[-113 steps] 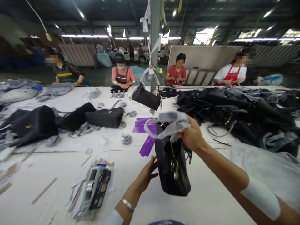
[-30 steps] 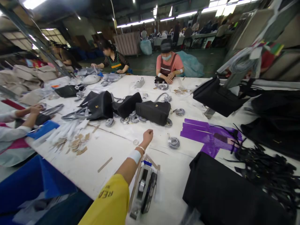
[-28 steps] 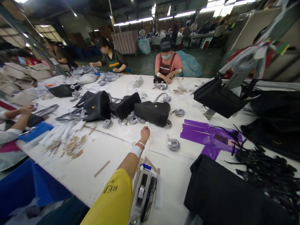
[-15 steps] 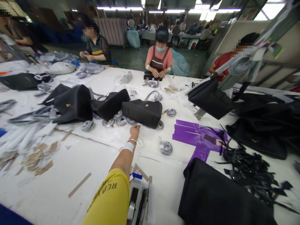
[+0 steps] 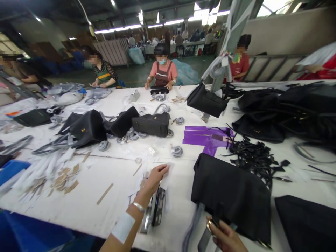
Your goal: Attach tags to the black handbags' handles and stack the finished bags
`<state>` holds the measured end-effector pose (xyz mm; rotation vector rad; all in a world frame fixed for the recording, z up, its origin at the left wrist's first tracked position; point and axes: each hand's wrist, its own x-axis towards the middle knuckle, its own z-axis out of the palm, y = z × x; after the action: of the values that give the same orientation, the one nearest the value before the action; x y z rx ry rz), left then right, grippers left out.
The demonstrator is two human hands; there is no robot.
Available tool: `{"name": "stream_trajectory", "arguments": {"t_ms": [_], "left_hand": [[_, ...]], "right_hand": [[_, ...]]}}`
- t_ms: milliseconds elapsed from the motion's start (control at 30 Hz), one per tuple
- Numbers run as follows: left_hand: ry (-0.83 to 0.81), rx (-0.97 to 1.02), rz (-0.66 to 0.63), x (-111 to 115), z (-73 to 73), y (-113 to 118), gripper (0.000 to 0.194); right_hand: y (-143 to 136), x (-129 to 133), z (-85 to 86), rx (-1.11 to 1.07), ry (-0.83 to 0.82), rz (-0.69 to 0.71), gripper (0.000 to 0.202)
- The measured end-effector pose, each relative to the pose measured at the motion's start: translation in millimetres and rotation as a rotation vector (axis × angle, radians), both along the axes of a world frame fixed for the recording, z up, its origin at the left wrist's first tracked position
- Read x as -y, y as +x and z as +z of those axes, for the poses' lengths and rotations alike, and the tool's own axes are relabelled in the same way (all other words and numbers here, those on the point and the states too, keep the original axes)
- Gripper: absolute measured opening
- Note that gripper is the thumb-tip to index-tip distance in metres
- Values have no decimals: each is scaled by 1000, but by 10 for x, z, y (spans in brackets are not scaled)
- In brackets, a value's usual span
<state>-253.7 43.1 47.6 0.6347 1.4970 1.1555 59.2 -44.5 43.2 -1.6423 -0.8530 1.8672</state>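
Observation:
My left hand [image 5: 154,179] is closed in a pinch on a small translucent plastic piece [image 5: 166,181], above the middle of the near table. Right under it lie metal and black tools [image 5: 159,208] that look like staplers. At the bottom edge my right hand [image 5: 227,238] is closed around a strap [image 5: 204,236] by its gold-coloured ring [image 5: 209,225]. The strap looks covered in greyish wrap and lies against the near side of a large black handbag [image 5: 231,192]. Part of the right hand is cut off by the frame.
Several black handbags [image 5: 152,124] and coiled grey-wrapped straps [image 5: 177,151] lie across the white table [image 5: 105,217]. Purple tape [image 5: 194,135] marks its middle. Black straps [image 5: 252,157] pile up at right. Cardboard scraps [image 5: 64,180] lie left. A co-worker [image 5: 162,71] sits opposite.
My left hand has drawn back from beside the far handbag toward me and now has a plastic piece in it. My right hand has come into view with the strap. The view has turned right.

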Motion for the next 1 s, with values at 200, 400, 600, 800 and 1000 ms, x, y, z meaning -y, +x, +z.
{"name": "stream_trajectory", "arguments": {"t_ms": [200, 400, 600, 800, 1000], "left_hand": [[-55, -14, 1, 914, 241, 939, 35], [-99, 65, 75, 1409, 451, 1494, 35], [-78, 35, 63, 1699, 530, 1879, 36], [-122, 14, 21, 1837, 601, 2151, 36], [-144, 13, 48, 1891, 616, 2318, 38]], "right_hand": [[343, -87, 151, -301, 7, -33, 37], [572, -116, 299, -496, 17, -223, 32], [684, -75, 322, -554, 45, -200, 29], [775, -13, 314, -523, 122, -131, 34], [854, 61, 241, -408, 234, -19, 39]]}}
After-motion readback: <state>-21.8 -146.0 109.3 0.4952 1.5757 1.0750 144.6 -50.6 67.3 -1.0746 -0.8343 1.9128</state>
